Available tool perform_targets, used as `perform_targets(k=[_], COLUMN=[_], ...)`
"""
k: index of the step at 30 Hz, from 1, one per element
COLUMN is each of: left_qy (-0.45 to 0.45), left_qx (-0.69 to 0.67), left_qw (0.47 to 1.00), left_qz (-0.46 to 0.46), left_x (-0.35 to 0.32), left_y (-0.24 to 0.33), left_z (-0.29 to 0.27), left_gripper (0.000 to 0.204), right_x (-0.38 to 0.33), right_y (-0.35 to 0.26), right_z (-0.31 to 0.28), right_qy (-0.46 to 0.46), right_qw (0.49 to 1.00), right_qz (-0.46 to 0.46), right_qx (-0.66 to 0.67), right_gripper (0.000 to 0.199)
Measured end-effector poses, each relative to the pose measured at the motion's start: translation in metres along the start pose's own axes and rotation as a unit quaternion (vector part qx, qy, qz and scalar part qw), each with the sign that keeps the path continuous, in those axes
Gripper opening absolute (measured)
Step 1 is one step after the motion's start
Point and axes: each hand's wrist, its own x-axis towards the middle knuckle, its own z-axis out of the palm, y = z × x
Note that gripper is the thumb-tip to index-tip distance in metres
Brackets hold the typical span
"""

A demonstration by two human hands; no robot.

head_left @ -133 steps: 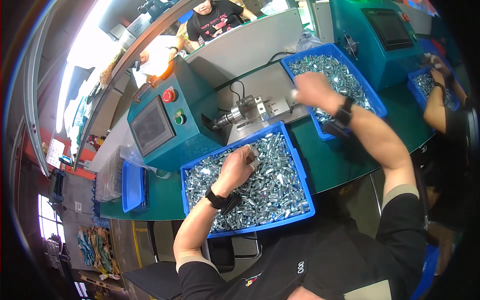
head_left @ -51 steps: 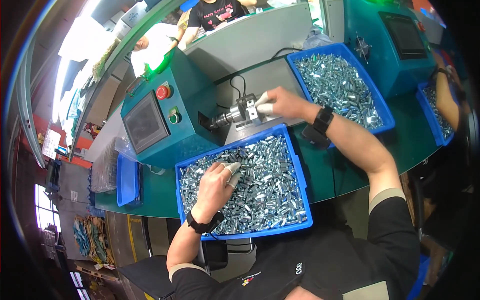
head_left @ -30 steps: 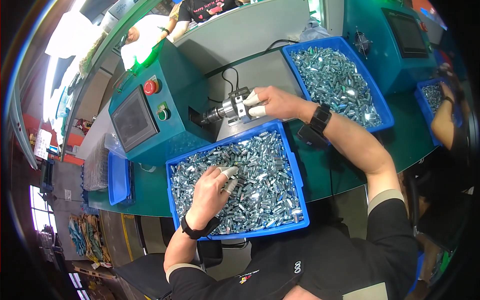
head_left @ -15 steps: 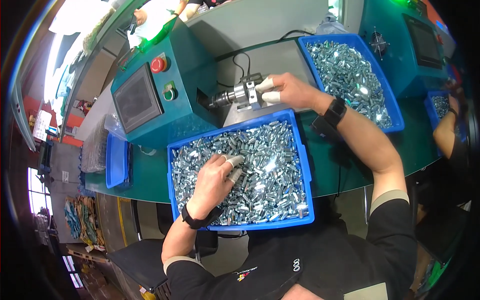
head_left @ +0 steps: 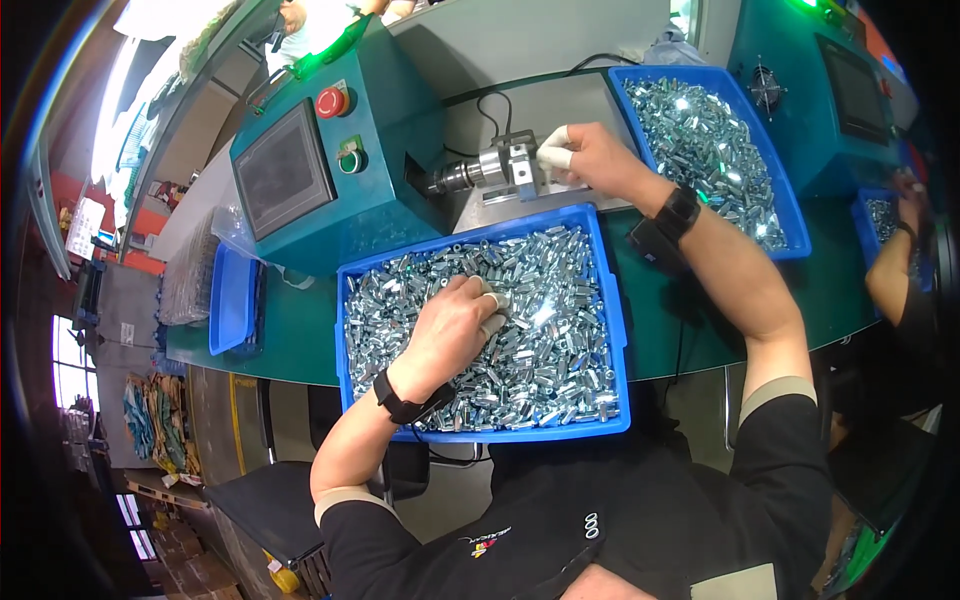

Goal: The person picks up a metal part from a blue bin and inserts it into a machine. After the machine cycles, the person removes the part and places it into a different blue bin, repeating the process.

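My left hand (head_left: 448, 335) is in a blue tray (head_left: 622, 392) heaped with small shiny hexagonal metal sleeves (head_left: 545, 345). Its fingers are curled down among them, with pale finger covers on some tips; whatever they grip is hidden. Farther off, my right hand (head_left: 603, 163) has its covered thumb and fingers pinched together at the right side of a silver metal clamping fixture (head_left: 522, 168). Anything held between those fingertips cannot be made out. A dark drill-type chuck (head_left: 452, 178) lies in line with the fixture, coming out of the green machine (head_left: 385, 130).
The machine carries a dark screen (head_left: 285, 170), a red push button (head_left: 331, 102) and a green-ringed knob (head_left: 350, 160). Another full blue tray (head_left: 795, 215) stands at the right. An upright blue bin (head_left: 232, 300) is at the left. Another person's arm (head_left: 890, 265) shows at far right.
My left hand has shifted a little right and farther into the tray of sleeves. The right hand stays at the fixture, its fingers still pinched. The whole view has shifted slightly.
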Motion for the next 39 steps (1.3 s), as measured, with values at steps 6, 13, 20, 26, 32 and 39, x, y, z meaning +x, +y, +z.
perform_targets(k=[6,13,20,26,32,39], left_qy=[-0.011,0.012,0.055,0.132,0.183,0.17], left_qx=[-0.014,-0.013,-0.057,-0.035,-0.015,0.102], left_qw=[1.0,1.0,0.997,0.99,0.981,0.979], left_qz=[-0.005,-0.007,-0.008,0.044,0.068,0.054], left_x=[0.004,0.0,0.018,0.072,0.145,0.187], left_y=[0.003,0.008,0.021,0.01,-0.007,-0.027], left_z=[-0.003,-0.005,-0.014,-0.029,-0.024,-0.003], left_gripper=[0.019,0.019,0.017,0.017,0.017,0.012], right_x=[-0.01,-0.006,-0.013,-0.088,-0.162,-0.174], right_y=[-0.014,-0.048,-0.069,-0.048,-0.047,-0.04], right_z=[-0.004,0.027,0.024,-0.055,-0.091,-0.058], right_qy=[0.208,0.191,0.193,0.185,0.249,0.259], right_qw=[0.941,0.87,0.848,0.818,0.795,0.871], right_qz=[-0.053,-0.1,-0.117,-0.003,0.013,-0.054], right_qx=[-0.261,-0.444,-0.48,-0.545,-0.553,-0.413], right_gripper=[0.042,0.026,0.021,0.022,0.037,0.04])
